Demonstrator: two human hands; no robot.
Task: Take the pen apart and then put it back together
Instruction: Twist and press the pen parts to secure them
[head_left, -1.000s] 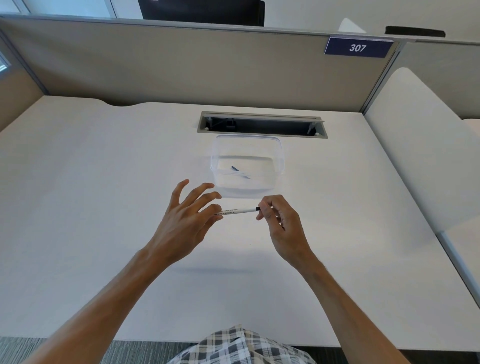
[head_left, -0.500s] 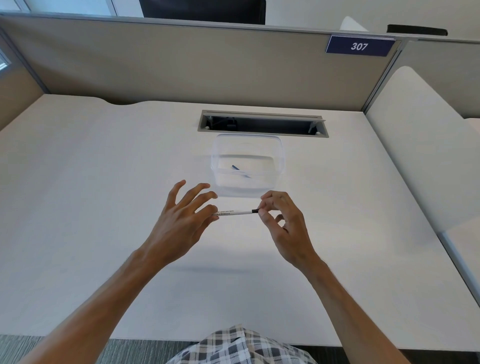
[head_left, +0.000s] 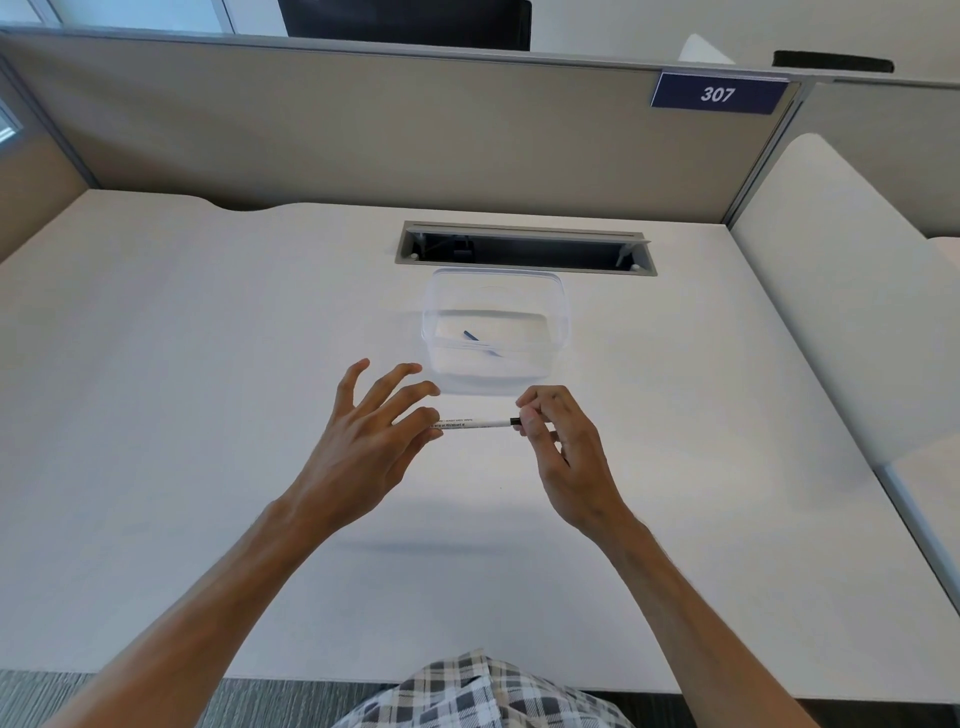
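Both hands' fingers (head_left: 531, 418) pinch the level pen (head_left: 475, 424).

The pen (head_left: 478, 424) shows only its middle; its left end sits behind the left hand (head_left: 363, 447) fingers, its dark right end vanishes into the right hand (head_left: 561, 447) pinch; the barrel print is too small to read; the pieces in the clear container (head_left: 558, 312) are too faint to identify.

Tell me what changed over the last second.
Very little. The right hand re-gripped the dark end of the pen, its fingers curling differently. The left hand still pinches the other end, and the clear container and desk stayed as they were.
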